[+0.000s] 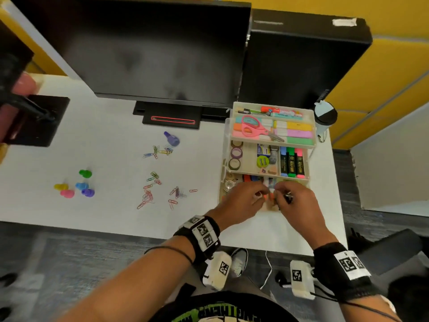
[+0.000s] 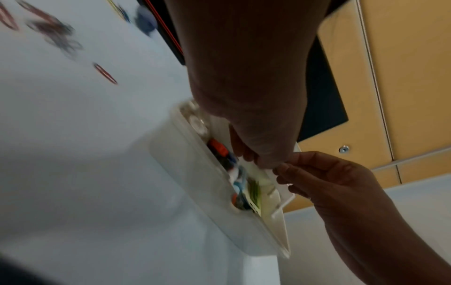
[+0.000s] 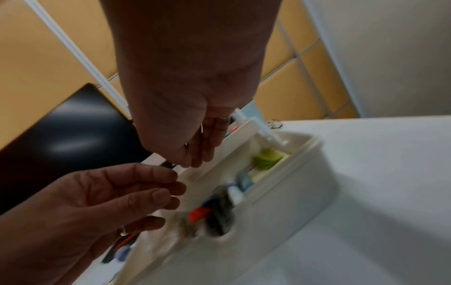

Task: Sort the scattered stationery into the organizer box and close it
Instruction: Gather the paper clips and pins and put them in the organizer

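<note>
both hands, left hand [image 1: 241, 201] and right hand [image 1: 294, 201], hover fingers curled over the near tray of the box [image 1: 311, 145]; whether they hold anything i cannot tell. the paper clips [image 1: 148, 196] lie scattered on the worktop [image 1: 104, 140], well left, nearer the left hand.
</note>
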`<state>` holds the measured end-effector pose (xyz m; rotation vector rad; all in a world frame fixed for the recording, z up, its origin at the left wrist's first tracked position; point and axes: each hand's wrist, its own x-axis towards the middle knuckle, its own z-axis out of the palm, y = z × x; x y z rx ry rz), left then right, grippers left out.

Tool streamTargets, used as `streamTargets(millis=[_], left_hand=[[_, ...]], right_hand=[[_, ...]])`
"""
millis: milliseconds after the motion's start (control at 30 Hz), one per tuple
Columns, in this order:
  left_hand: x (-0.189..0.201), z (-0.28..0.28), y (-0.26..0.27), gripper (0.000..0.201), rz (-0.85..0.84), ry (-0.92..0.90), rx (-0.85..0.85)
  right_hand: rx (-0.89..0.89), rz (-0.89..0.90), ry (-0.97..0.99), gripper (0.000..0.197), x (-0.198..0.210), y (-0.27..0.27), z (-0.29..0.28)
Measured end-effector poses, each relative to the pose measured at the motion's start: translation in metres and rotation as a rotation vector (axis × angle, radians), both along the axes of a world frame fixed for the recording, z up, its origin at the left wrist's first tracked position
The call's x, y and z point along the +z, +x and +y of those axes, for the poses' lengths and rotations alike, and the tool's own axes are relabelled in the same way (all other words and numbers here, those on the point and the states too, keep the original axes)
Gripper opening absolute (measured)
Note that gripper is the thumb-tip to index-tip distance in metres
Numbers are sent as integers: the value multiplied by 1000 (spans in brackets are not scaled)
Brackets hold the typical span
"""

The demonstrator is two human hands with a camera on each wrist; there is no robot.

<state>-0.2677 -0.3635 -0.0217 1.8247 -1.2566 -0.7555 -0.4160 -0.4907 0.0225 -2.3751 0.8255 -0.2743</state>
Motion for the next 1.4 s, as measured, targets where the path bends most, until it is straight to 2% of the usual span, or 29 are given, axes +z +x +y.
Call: streamTargets(millis=[167, 300, 367, 433, 500, 600, 733, 900, 1033, 1133, 1267, 1400], left_hand=[[-5, 97, 59, 19, -147, -51, 190], [-21, 160, 112, 28, -268, 24, 308], [-35, 189, 133, 48, -346, 129, 321], [-51, 215, 150, 82, -416, 316, 269], [-61, 237, 162, 109, -398, 500, 224], [-73, 261, 173, 123, -357, 661, 190], [-83, 273, 179, 124, -384, 671, 154], [-86, 272, 179, 122, -458, 668, 101], [-87, 274, 182, 122, -448, 682, 82], [-85, 274, 182, 124, -439, 696, 82], [-84, 274, 183, 125, -434, 694, 87], [-85, 275, 183, 126, -434, 689, 88]], right_hand=[[207, -80, 87, 19, -7, 69, 64], [303, -11, 169, 42, -43, 119, 118], [320, 133, 198, 60, -64, 137, 141], [325, 323, 232, 76, -81, 149, 160], [311, 482, 216, 86, -95, 155, 175], [266, 595, 127, 94, -113, 160, 194], [263, 586, -16, 92, -129, 174, 220], [430, 539, -99, 82, -127, 213, 237], [474, 359, 46, 73, -109, 257, 215], [492, 279, 41, 70, -106, 295, 193], [525, 368, 18, 71, -117, 329, 173], [502, 439, -47, 68, -124, 325, 171]])
